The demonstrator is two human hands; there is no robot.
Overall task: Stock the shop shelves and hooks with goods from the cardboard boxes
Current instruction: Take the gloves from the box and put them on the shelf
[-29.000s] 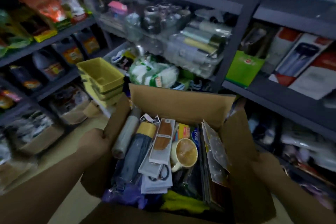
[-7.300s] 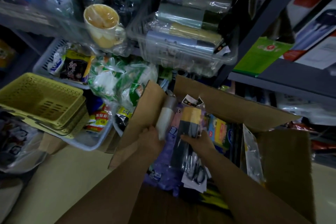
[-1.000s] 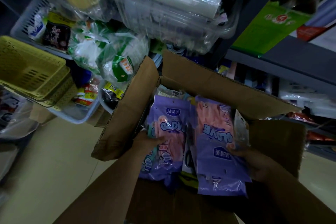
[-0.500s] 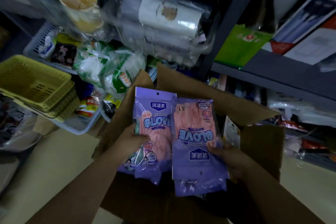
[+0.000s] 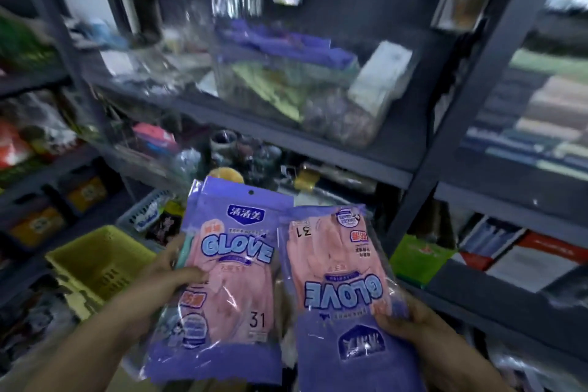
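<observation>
- Left purple plastic packet of pink rubber gloves (image 5: pixel 227 280): stood upright; read "GLOVE", three Chinese characters on a blue badge near the top, and "31" low on the front.
- Right purple plastic packet of pink rubber gloves (image 5: pixel 345 296): was turned upside down; "GLOVE" and "31" read inverted.
- The two packets sat side by side, edges touching, in front of the shelving.
- Left hand (image 5: pixel 159 280): gripped the left packet's left edge, thumb across the front.
- Right hand (image 5: pixel 404 321): gripped the right packet's lower right edge, thumb on the front.
- Dark grey metal shelving (image 5: pixel 318 143): was crowded with blurred goods.
- Yellow slotted plastic basket (image 5: pixel 98 261): sat lower left.
- Green packet (image 5: pixel 416 259): lay on a shelf at right.
</observation>
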